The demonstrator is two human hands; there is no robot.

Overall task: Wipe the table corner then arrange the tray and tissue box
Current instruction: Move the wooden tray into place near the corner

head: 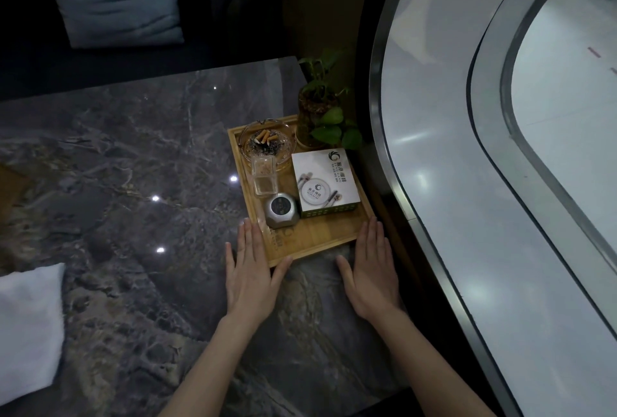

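We find both hands flat and open, gripping nothing. Our left hand (251,274) presses the near-left corner of the wooden tray (320,239); our right hand (369,271) meets its near-right corner. The tray's long axis runs away from both palms. The tissue box (325,183) sits on it beyond the right hand, nearer that hand. Its printed logo and characters are not legible.

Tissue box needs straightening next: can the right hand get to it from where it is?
Probably yes. The right hand lies flat at the tray's near right corner, and the tissue box sits just beyond on that side, with only bare tray between them.
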